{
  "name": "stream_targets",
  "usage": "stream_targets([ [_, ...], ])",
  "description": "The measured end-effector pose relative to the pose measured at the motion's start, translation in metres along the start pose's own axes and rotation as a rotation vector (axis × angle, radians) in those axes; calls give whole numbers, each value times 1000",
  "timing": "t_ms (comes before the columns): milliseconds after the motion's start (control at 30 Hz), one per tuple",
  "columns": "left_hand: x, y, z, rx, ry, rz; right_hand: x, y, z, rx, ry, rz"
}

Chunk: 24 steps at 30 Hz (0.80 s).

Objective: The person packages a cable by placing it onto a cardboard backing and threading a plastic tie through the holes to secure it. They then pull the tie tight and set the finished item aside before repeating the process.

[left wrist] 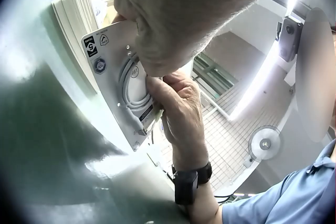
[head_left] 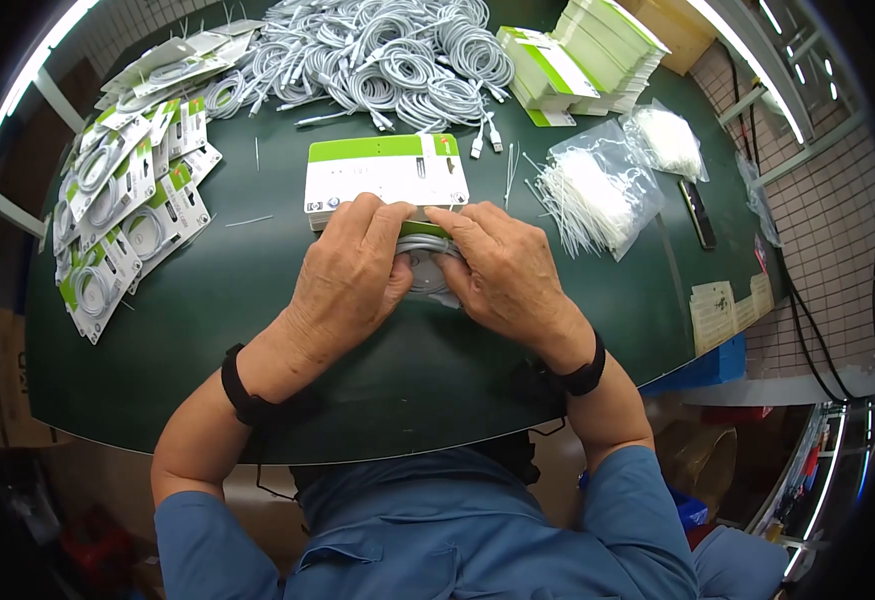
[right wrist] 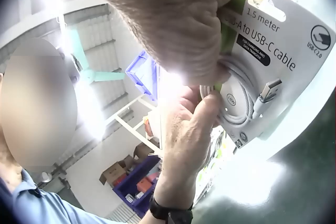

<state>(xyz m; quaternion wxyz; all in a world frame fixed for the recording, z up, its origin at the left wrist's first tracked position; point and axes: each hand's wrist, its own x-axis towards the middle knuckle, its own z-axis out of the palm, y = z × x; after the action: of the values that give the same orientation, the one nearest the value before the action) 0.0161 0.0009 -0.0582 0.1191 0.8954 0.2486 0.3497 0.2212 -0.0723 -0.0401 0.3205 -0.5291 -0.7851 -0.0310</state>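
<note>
A grey USB cable (head_left: 423, 262) lies coiled against a white and green printed card (right wrist: 286, 29), which stands tilted up between the two hands. Printing on the card reads 1.5 meter and USB-C cable; a metal USB-A plug (right wrist: 270, 90) shows beside the coil. My left hand (head_left: 352, 268) grips the card from the left, its thumb on the coil. From the other side my right hand (head_left: 509, 268) pinches card and cable, thumb also at the coil. Fingers behind the card are partly hidden. Just beyond the hands sits a stack of flat cards (head_left: 382, 178).
A large heap of coiled cables (head_left: 387, 60) lies at the back. Carded cables (head_left: 107, 200) pile up on the left. More cards (head_left: 597, 60) stand at the back right, near bags of white cable ties (head_left: 597, 195) and a slim black tool (head_left: 697, 212). Loose ties lie about.
</note>
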Motion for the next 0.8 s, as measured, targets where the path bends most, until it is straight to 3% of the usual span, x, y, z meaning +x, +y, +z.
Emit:
stream_targets([
  [200,7,-2,0,-83,132,69,1,1,-2,52,18,35],
  [333,13,1,0,-147,352,-83,-1,5,2,148,113,147],
  [433,11,-2,10,-910,298,-527,1,-1,0,468,122,359],
  [567,13,3,-3,-1207,233,-698,-3,4,6,662,57,463],
  [700,14,-5,-10,-1162,85,-724,-3,6,6,564,146,381],
  [800,19,9,-11,-992,83,-681,1,6,-5,610,187,361],
])
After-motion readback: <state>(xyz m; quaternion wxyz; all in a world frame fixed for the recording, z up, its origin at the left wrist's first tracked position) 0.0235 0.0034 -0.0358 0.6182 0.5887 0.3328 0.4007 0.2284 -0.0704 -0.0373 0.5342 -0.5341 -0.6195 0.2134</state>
